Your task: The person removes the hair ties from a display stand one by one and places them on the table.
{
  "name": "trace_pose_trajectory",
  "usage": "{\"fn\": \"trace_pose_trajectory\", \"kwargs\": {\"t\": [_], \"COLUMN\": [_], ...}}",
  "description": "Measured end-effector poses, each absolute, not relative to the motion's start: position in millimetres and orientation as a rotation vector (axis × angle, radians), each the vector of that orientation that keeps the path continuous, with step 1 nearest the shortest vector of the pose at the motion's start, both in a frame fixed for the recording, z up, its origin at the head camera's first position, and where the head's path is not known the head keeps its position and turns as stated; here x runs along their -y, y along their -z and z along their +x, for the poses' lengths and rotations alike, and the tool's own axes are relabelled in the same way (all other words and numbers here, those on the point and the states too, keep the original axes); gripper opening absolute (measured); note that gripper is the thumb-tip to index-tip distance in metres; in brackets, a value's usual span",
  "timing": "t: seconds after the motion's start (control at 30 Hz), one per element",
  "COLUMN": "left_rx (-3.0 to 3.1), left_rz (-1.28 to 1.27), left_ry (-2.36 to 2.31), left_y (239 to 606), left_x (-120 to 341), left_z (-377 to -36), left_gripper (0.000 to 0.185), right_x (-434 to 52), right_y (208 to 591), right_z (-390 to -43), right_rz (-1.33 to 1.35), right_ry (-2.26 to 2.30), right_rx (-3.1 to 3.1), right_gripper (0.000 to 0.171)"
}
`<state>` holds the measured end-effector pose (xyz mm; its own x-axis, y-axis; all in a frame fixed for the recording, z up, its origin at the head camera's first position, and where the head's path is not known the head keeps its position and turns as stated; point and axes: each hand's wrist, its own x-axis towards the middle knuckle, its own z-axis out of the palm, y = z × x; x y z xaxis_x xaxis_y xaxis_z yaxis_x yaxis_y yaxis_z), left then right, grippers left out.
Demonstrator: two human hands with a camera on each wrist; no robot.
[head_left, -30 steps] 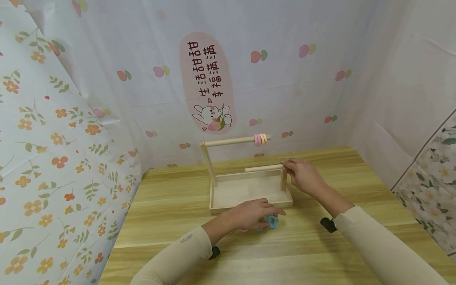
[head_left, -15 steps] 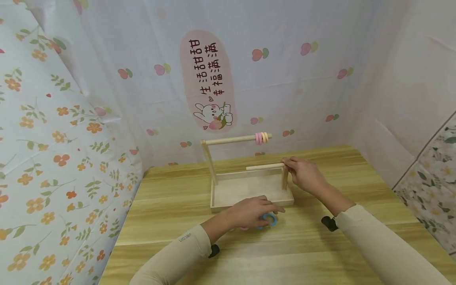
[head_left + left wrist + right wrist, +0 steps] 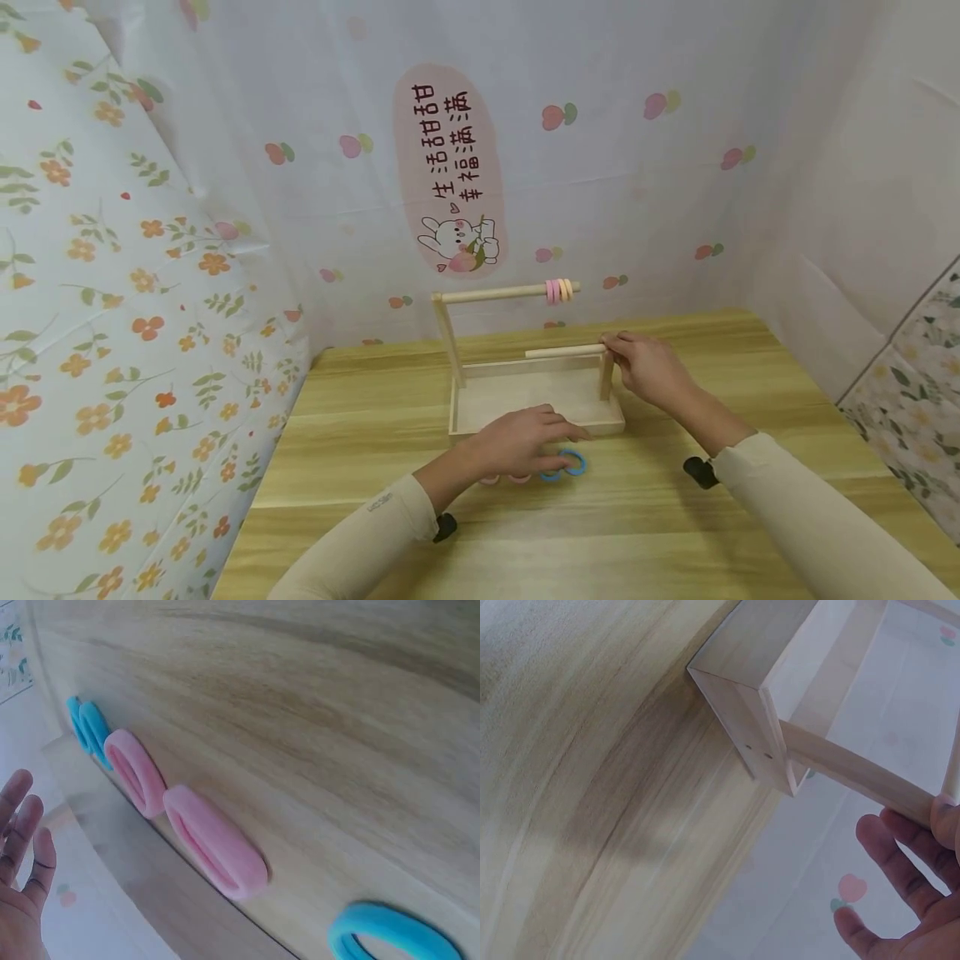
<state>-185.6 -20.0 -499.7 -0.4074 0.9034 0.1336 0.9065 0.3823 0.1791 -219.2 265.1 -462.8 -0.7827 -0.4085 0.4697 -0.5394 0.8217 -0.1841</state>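
Note:
A wooden rack [image 3: 536,392] with a tray base stands at the back of the table. Its upper rod [image 3: 495,293] carries pink and yellow rings [image 3: 558,290] near the right end. My right hand [image 3: 613,344] pinches the top of the short right post [image 3: 855,772], where the lower rod [image 3: 564,352] ends. My left hand [image 3: 558,432] hovers with straight fingers [image 3: 19,847] over loose rings in front of the tray and holds nothing. Two blue rings [image 3: 564,465] lie by its fingertips. Pink rings [image 3: 214,844] lie beside them, and another blue ring [image 3: 394,934] lies nearer.
The wooden table [image 3: 675,533] is closed in by printed plastic sheets: a floral one on the left [image 3: 135,333], a fruit-print one behind [image 3: 600,167]. A black strap piece [image 3: 701,471] sits under my right wrist.
My left hand has lifted slightly off the blue rings, so two of them now lie uncovered by its fingertips. The right hand has stayed on the post. The view has shifted a little to the left.

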Motion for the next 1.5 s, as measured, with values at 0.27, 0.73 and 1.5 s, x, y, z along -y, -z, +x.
{"fn": "trace_pose_trajectory", "kwargs": {"t": [0.27,0.73,1.5], "left_rx": [2.639,2.48,2.396], "left_rz": [-1.582,-1.34,-0.871], "left_ry": [0.434,0.584,0.869], "left_y": [485,477,459], "left_x": [40,82,124], "left_z": [-184,-191,-200], "left_gripper": [0.038,0.027,0.019], "right_x": [-264,-264,-264], "right_y": [463,462,463], "right_z": [-220,-220,-222], "right_rz": [0.708,0.699,0.7], "right_ry": [-0.435,-0.437,-0.427], "right_rx": [2.581,2.61,2.603], "right_gripper": [0.026,0.028,0.028]}}
